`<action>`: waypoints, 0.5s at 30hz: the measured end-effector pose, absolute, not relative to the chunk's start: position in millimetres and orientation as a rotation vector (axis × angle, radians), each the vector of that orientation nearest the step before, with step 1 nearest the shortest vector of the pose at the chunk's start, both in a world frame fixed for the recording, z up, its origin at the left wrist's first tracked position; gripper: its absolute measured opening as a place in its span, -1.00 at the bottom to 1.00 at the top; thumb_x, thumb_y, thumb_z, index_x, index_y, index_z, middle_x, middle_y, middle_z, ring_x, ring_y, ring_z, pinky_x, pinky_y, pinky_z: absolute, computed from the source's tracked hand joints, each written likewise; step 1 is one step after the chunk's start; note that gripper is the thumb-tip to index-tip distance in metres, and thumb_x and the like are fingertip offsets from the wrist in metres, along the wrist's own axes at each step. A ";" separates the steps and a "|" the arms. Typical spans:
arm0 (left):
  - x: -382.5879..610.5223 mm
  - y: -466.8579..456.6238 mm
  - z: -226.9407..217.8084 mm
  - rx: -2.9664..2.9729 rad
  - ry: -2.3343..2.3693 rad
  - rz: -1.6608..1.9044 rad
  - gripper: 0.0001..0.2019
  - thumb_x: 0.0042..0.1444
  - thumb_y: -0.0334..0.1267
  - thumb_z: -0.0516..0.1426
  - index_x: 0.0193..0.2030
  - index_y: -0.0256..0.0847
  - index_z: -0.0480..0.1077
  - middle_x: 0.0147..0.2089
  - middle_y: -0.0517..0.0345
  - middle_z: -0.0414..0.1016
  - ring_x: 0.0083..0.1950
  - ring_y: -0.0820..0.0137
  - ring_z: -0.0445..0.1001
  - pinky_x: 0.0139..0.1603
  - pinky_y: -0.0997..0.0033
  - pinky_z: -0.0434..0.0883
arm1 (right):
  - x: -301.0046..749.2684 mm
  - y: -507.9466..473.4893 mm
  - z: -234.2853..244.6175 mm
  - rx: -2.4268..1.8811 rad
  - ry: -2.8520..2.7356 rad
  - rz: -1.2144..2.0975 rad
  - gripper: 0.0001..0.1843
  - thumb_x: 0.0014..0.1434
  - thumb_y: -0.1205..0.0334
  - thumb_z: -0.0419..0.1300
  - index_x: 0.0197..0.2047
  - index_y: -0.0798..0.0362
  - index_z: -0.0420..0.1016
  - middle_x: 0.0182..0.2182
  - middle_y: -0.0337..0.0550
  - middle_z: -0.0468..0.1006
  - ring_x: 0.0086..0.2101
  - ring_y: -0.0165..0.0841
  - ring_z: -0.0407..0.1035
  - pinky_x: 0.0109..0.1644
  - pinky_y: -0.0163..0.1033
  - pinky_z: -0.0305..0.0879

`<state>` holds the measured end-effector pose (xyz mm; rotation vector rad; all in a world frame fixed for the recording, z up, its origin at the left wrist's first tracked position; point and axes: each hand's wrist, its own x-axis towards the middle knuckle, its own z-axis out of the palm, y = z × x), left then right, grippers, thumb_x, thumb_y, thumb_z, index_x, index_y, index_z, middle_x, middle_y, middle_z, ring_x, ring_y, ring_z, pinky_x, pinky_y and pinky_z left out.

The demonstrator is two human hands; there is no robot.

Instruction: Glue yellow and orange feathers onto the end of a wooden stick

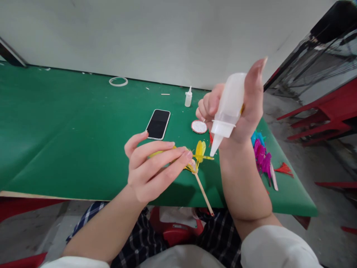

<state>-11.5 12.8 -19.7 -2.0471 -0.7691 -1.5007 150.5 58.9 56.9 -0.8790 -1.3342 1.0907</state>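
Note:
My right hand [245,108] is wrapped round a white squeeze bottle [229,104], tipped so its nozzle points down at a yellow feather piece [199,152]. My left hand [152,167] pinches that yellow feather piece where it meets a thin wooden stick [203,193]. The stick slants down toward me past the edge of the green table [69,141]. The nozzle tip hangs just right of the feathers; whether it touches them I cannot tell.
On the table lie a black phone [158,124], a small white bottle [189,97], a round lid with white contents [199,126], a clear ring [118,81], and pink, blue and red feathers [263,156] at the right. Red plastic chairs [320,119] stand beyond the table's right end.

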 end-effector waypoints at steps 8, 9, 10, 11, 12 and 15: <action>-9.9 13.2 -18.2 -2.048 -0.741 -1.538 -0.74 -0.11 -0.45 0.26 -0.30 0.01 0.45 -0.42 0.36 0.51 -0.32 0.43 0.45 0.03 0.15 0.34 | 147.4 60.7 53.8 -0.744 -1.295 1.138 -0.39 -0.07 -0.45 -0.17 -0.66 -0.07 0.15 -0.82 -0.35 -0.05 -0.73 -0.42 -0.05 -0.58 -0.22 -0.01; -10.2 13.0 -18.0 -2.055 -0.740 -1.533 -0.74 -0.12 -0.45 0.26 -0.30 0.00 0.45 -0.42 0.35 0.51 -0.32 0.43 0.45 0.03 0.15 0.34 | 147.4 61.5 53.1 -0.739 -1.306 1.138 -0.36 -0.08 -0.48 -0.20 -0.67 -0.07 0.15 -0.82 -0.35 -0.06 -0.73 -0.42 -0.05 -0.58 -0.22 -0.01; -10.5 12.9 -17.9 -2.065 -0.735 -1.527 -0.74 -0.12 -0.45 0.27 -0.30 -0.01 0.46 -0.42 0.35 0.51 -0.32 0.42 0.45 0.03 0.14 0.34 | 147.5 62.1 52.5 -0.727 -1.315 1.139 -0.35 -0.09 -0.49 -0.21 -0.68 -0.07 0.15 -0.82 -0.34 -0.07 -0.73 -0.42 -0.06 -0.59 -0.22 -0.01; -10.8 12.8 -17.8 -2.073 -0.732 -1.524 -0.73 -0.13 -0.46 0.27 -0.30 -0.02 0.46 -0.42 0.34 0.51 -0.31 0.42 0.45 0.03 0.14 0.34 | 147.5 62.6 51.9 -0.710 -1.321 1.140 -0.34 -0.10 -0.50 -0.22 -0.69 -0.07 0.16 -0.83 -0.34 -0.08 -0.73 -0.42 -0.07 -0.59 -0.22 -0.01; -11.0 12.8 -17.9 -2.076 -0.730 -1.524 -0.73 -0.13 -0.46 0.27 -0.30 -0.02 0.46 -0.42 0.34 0.51 -0.31 0.42 0.45 0.03 0.13 0.33 | 147.6 63.0 51.5 -0.693 -1.326 1.142 -0.33 -0.10 -0.51 -0.23 -0.70 -0.06 0.16 -0.83 -0.34 -0.08 -0.73 -0.43 -0.08 -0.59 -0.22 -0.02; -10.9 13.2 -18.4 -2.069 -0.735 -1.537 -0.74 -0.11 -0.46 0.25 -0.30 -0.01 0.46 -0.41 0.35 0.51 -0.31 0.43 0.45 0.03 0.14 0.33 | 148.5 64.3 50.2 -0.665 -1.334 1.141 -0.31 -0.11 -0.51 -0.23 -0.71 -0.06 0.17 -0.83 -0.34 -0.08 -0.74 -0.44 -0.09 -0.60 -0.23 -0.02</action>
